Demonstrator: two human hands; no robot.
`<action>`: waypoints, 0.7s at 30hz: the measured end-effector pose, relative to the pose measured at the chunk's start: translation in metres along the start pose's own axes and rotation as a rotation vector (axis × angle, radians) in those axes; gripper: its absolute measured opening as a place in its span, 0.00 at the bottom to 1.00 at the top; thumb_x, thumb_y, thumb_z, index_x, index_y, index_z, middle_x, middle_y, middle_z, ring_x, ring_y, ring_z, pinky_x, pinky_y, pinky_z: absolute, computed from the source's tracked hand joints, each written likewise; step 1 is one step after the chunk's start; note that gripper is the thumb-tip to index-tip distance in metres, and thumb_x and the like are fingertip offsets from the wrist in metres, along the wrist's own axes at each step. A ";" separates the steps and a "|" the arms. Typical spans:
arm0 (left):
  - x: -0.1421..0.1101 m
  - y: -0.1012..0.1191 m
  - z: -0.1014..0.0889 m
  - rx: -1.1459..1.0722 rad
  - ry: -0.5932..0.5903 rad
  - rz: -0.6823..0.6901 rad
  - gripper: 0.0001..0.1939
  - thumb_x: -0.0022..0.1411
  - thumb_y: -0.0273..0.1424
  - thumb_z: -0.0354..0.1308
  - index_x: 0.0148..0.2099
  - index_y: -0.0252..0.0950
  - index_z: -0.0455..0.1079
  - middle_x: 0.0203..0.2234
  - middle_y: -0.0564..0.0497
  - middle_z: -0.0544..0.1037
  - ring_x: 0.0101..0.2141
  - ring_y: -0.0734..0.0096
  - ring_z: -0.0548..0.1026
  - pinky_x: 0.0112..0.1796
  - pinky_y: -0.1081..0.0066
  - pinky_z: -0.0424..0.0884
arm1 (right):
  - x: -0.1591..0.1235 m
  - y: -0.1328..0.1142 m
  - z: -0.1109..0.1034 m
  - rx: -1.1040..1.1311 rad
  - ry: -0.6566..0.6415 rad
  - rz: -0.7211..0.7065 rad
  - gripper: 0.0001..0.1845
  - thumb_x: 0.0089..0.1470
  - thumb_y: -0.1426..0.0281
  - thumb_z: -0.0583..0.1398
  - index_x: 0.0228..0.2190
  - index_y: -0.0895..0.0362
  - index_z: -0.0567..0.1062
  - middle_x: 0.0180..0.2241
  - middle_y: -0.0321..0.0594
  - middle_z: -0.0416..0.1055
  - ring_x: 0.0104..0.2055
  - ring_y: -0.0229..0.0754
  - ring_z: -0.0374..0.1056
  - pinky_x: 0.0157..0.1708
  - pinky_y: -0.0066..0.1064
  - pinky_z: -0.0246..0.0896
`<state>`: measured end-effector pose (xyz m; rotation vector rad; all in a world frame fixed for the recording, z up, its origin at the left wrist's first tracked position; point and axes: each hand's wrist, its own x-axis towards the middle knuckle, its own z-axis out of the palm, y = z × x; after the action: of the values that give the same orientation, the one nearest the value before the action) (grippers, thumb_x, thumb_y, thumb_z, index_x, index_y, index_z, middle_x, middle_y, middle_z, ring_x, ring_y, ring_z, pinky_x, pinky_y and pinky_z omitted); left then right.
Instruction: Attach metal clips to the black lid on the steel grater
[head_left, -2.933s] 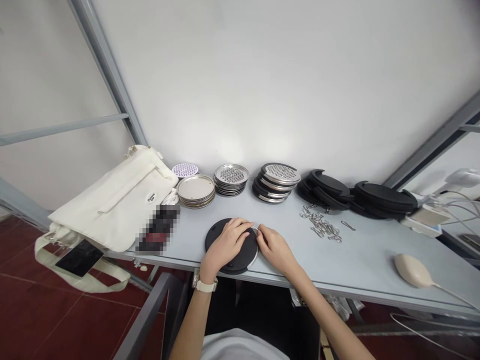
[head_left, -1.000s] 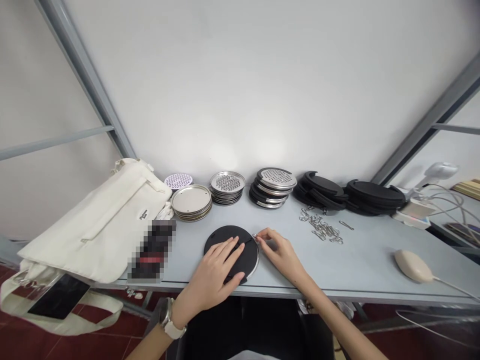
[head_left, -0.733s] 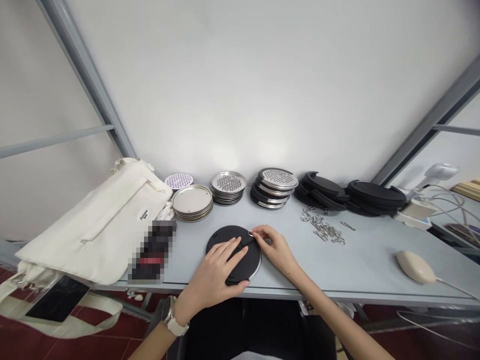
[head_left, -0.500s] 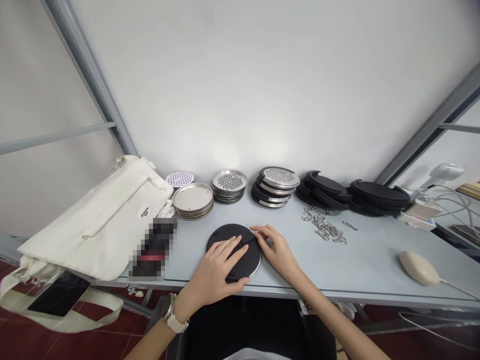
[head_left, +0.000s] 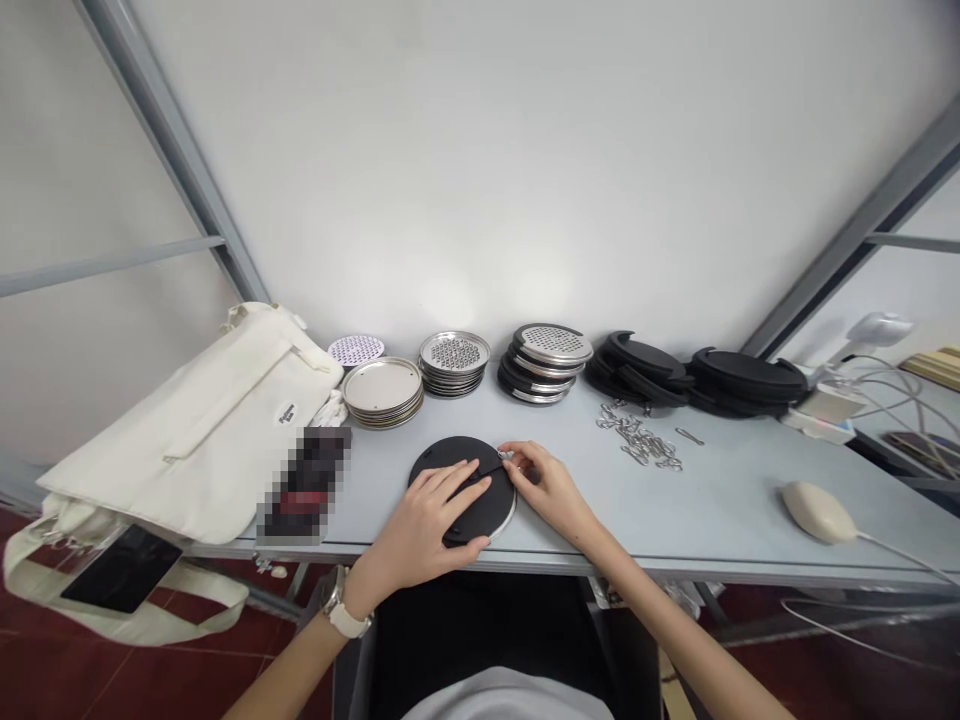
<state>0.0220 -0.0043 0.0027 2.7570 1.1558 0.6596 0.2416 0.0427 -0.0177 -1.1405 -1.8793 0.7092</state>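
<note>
A round black grater holder (head_left: 478, 519) with a silvery edge along its right side lies at the front of the table. My left hand (head_left: 429, 520) rests on top of it, fingers spread flat and thumb by the near rim. At the holder's upper right rim, my right hand (head_left: 541, 482) pinches a small metal clip (head_left: 502, 455) between thumb and forefinger. The fingers partly hide the clip, and I cannot tell whether it is hooked through the holder. More loose metal clips (head_left: 637, 437) lie in a pile to the right.
Along the wall stand stacks of plain metal discs (head_left: 383, 385), metal grater discs (head_left: 454, 355), graters in black holders (head_left: 553, 345) and black holders (head_left: 651, 365). A white bag (head_left: 195, 430) and a blurred dark item (head_left: 306, 487) lie left. A corded beige mouse (head_left: 819, 512) sits right.
The view has shifted slightly. My right fingers have curled a little more at the clip on the holder's rim. My left hand stays on the holder.
</note>
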 end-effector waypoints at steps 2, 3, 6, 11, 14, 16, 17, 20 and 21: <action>0.000 -0.001 0.000 0.000 -0.013 0.000 0.30 0.60 0.38 0.55 0.64 0.41 0.56 0.62 0.46 0.58 0.60 0.55 0.58 0.55 0.55 0.59 | 0.000 -0.002 -0.001 -0.012 -0.011 0.000 0.14 0.59 0.66 0.53 0.44 0.56 0.72 0.31 0.39 0.69 0.32 0.39 0.66 0.33 0.31 0.63; -0.001 -0.001 0.000 0.000 -0.019 -0.001 0.30 0.60 0.38 0.55 0.64 0.41 0.56 0.62 0.46 0.57 0.60 0.55 0.58 0.55 0.55 0.58 | 0.000 -0.003 -0.001 -0.021 -0.016 0.001 0.14 0.59 0.66 0.53 0.44 0.57 0.72 0.30 0.39 0.69 0.31 0.39 0.66 0.33 0.31 0.62; -0.001 -0.001 0.000 -0.002 -0.023 0.001 0.31 0.60 0.38 0.55 0.64 0.41 0.56 0.62 0.45 0.57 0.59 0.55 0.58 0.56 0.54 0.58 | 0.000 -0.005 -0.002 -0.025 -0.033 0.007 0.14 0.59 0.66 0.53 0.44 0.57 0.71 0.27 0.37 0.68 0.28 0.39 0.65 0.30 0.30 0.61; -0.001 -0.001 0.000 -0.009 -0.021 0.000 0.31 0.60 0.38 0.56 0.64 0.42 0.55 0.62 0.45 0.58 0.59 0.54 0.59 0.55 0.54 0.59 | -0.001 -0.006 -0.002 -0.022 -0.053 0.005 0.14 0.59 0.66 0.52 0.44 0.57 0.70 0.24 0.35 0.65 0.26 0.38 0.62 0.28 0.29 0.60; -0.001 0.000 0.000 -0.009 -0.029 -0.001 0.31 0.60 0.38 0.56 0.64 0.42 0.55 0.62 0.45 0.57 0.59 0.54 0.59 0.55 0.54 0.59 | 0.000 -0.007 -0.001 -0.036 -0.048 0.001 0.14 0.59 0.66 0.52 0.44 0.58 0.70 0.23 0.33 0.63 0.25 0.37 0.60 0.27 0.29 0.59; -0.001 0.000 0.000 -0.009 -0.020 -0.001 0.31 0.60 0.38 0.56 0.64 0.42 0.55 0.62 0.45 0.58 0.59 0.54 0.59 0.55 0.54 0.59 | 0.000 -0.006 -0.001 -0.035 -0.048 0.001 0.14 0.59 0.66 0.51 0.44 0.57 0.70 0.22 0.33 0.62 0.24 0.37 0.60 0.26 0.28 0.58; -0.001 0.000 0.000 -0.008 -0.015 0.001 0.31 0.60 0.38 0.56 0.64 0.42 0.55 0.62 0.45 0.58 0.59 0.54 0.59 0.55 0.54 0.59 | 0.000 -0.006 0.000 -0.032 -0.049 0.001 0.14 0.59 0.66 0.51 0.44 0.57 0.70 0.22 0.33 0.62 0.24 0.37 0.59 0.26 0.28 0.58; -0.001 0.000 0.000 -0.004 -0.011 0.004 0.31 0.60 0.38 0.56 0.64 0.43 0.56 0.62 0.45 0.58 0.59 0.54 0.59 0.55 0.54 0.59 | 0.000 -0.006 0.000 -0.027 -0.052 0.005 0.15 0.59 0.65 0.51 0.44 0.58 0.70 0.21 0.32 0.61 0.24 0.37 0.59 0.25 0.28 0.58; -0.001 0.000 -0.001 -0.004 -0.012 0.005 0.31 0.60 0.38 0.56 0.64 0.43 0.56 0.62 0.45 0.58 0.59 0.54 0.59 0.55 0.54 0.59 | 0.000 -0.006 0.000 -0.026 -0.054 0.008 0.15 0.59 0.65 0.51 0.44 0.58 0.70 0.21 0.32 0.61 0.23 0.37 0.59 0.25 0.28 0.58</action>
<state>0.0213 -0.0045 0.0029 2.7573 1.1445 0.6443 0.2390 0.0401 -0.0129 -1.1561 -1.9360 0.7283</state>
